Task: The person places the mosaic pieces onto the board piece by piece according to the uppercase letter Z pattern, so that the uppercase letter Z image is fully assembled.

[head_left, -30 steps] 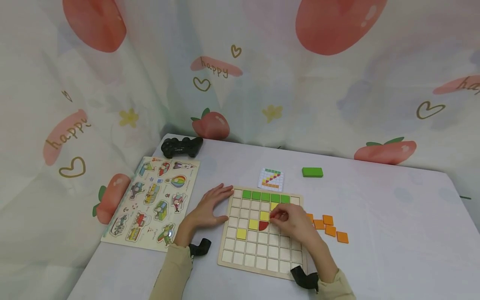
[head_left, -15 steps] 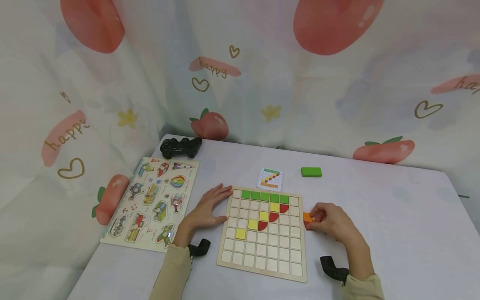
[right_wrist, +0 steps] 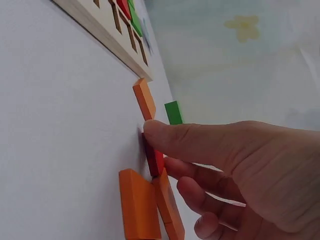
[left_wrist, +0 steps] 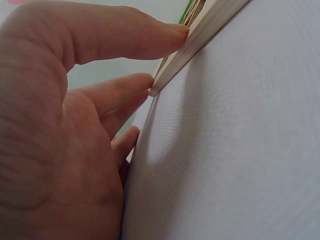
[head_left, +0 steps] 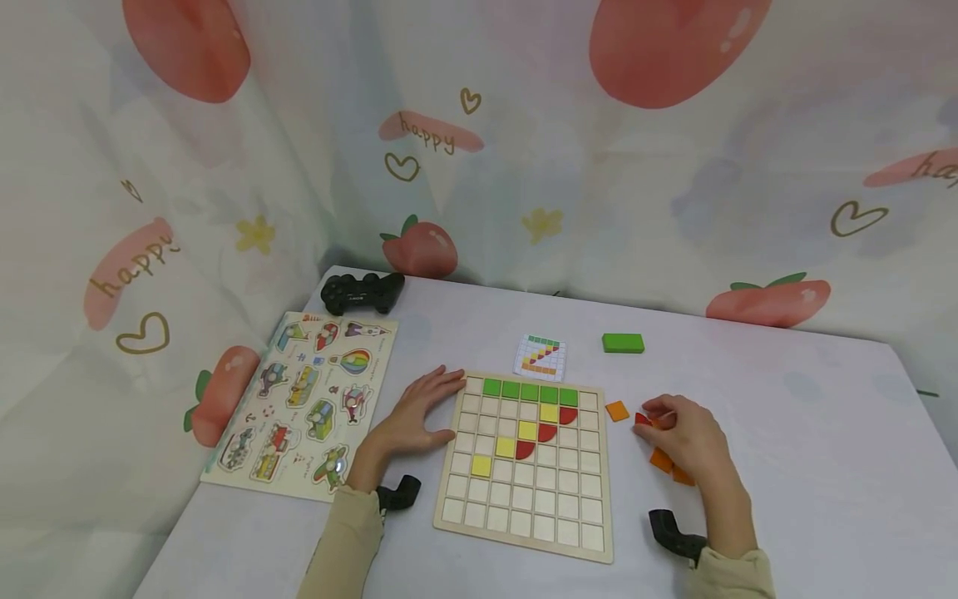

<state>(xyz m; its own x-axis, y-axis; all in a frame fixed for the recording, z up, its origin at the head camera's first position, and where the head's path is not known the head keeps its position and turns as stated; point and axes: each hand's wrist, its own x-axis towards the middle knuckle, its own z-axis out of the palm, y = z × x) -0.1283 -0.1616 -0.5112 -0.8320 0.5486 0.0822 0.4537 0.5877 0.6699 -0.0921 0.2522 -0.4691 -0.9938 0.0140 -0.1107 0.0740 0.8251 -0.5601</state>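
A wooden grid board (head_left: 524, 499) lies on the table, holding a row of green square tiles (head_left: 529, 393), a diagonal of yellow tiles (head_left: 527, 431) and red quarter-circle tiles (head_left: 547, 433). My left hand (head_left: 415, 420) rests with fingers extended at the board's left edge; in the left wrist view the thumb (left_wrist: 150, 37) touches its side. Right of the board, my right hand (head_left: 688, 437) pinches a red tile (right_wrist: 154, 159) between thumb and fingers, close above loose orange square tiles (right_wrist: 137, 205). The hand partly hides them. One orange tile (head_left: 617, 411) lies apart, nearer the board.
A small pattern card (head_left: 540, 358) lies behind the board, with a green block (head_left: 623, 343) to its right. At left lie a picture puzzle board (head_left: 299, 408) and a black game controller (head_left: 362, 294). A printed curtain (head_left: 644, 191) hangs behind the table.
My right hand has left the grid board, where more red tiles now show, and moved right over the orange tiles with a red tile. The left hand stays in place.
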